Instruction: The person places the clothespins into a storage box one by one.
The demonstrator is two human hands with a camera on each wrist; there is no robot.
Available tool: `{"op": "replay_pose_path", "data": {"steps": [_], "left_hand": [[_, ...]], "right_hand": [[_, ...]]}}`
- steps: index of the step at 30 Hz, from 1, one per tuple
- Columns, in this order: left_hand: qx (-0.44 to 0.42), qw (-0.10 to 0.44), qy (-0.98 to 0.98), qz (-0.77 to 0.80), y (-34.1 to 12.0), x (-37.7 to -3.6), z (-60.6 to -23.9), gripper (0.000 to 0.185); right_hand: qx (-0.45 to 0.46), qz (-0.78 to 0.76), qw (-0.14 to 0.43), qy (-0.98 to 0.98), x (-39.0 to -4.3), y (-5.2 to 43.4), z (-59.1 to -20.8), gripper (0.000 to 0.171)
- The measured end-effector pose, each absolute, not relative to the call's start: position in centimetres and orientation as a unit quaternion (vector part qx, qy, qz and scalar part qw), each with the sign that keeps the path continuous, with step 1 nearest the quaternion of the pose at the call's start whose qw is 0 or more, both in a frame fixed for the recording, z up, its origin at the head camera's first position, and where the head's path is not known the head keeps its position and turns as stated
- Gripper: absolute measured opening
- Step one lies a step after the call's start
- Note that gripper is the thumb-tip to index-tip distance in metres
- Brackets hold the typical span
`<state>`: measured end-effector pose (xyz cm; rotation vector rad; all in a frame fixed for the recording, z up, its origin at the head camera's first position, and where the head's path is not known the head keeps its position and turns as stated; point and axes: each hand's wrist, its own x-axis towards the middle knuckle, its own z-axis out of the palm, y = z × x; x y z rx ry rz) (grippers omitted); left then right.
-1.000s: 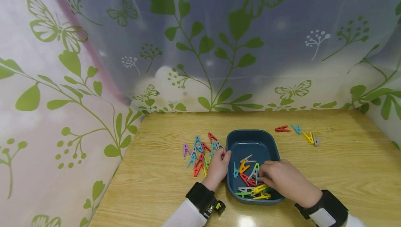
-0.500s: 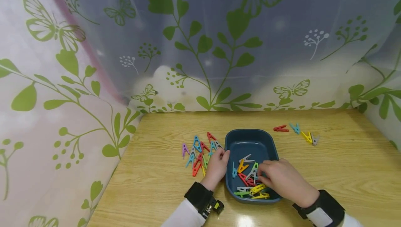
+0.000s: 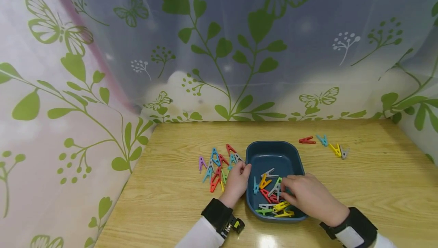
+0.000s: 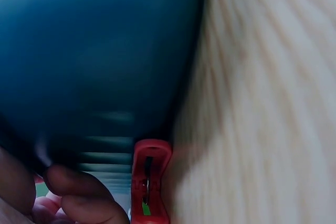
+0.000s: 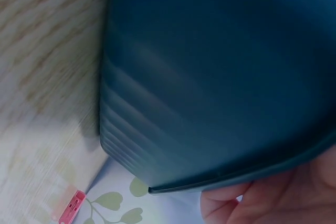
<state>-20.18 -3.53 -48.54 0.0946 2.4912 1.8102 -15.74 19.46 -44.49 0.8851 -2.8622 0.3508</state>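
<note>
Left hand (image 3: 237,182) rests at the blue tray (image 3: 273,153) rim, 9 o'clock side, fingers curled, grip unclear; loose clips (image 3: 216,166) just beside it. Right hand (image 3: 308,196) inside tray, fingers curled among the tray clips (image 3: 273,198); whether it pinches one, cannot tell.

A tray (image 3: 273,153) sits mid-table (image 3: 171,202), clips (image 3: 219,166) piled left (four more (image 3: 323,145) behind-right), others (image 3: 273,198) inside.

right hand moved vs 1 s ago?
Barely. The right hand has crept slightly left, deeper over the clips in the blue tray; the tray shifted equally in frame, so mostly camera motion.
</note>
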Motion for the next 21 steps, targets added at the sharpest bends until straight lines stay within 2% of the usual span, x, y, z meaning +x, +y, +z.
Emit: {"op": "replay_pose_path", "data": {"steps": [7,11,21], "left_hand": [[0.03,0.023,0.806,0.591,-3.5,-20.1,-48.4,0.033],[0.03,0.025,0.808,0.588,-3.5,-20.2,-48.5,0.033],[0.031,0.029,0.809,0.586,-3.5,-20.2,-48.4,0.033]], "right_hand": [[0.267,0.155,0.033,-0.951,-15.9,19.6,-44.0,0.013],[0.254,0.185,0.035,-0.949,-16.3,20.2,-43.5,0.01],[0.17,0.197,0.179,-0.949,-18.7,25.0,-42.2,0.007]]}}
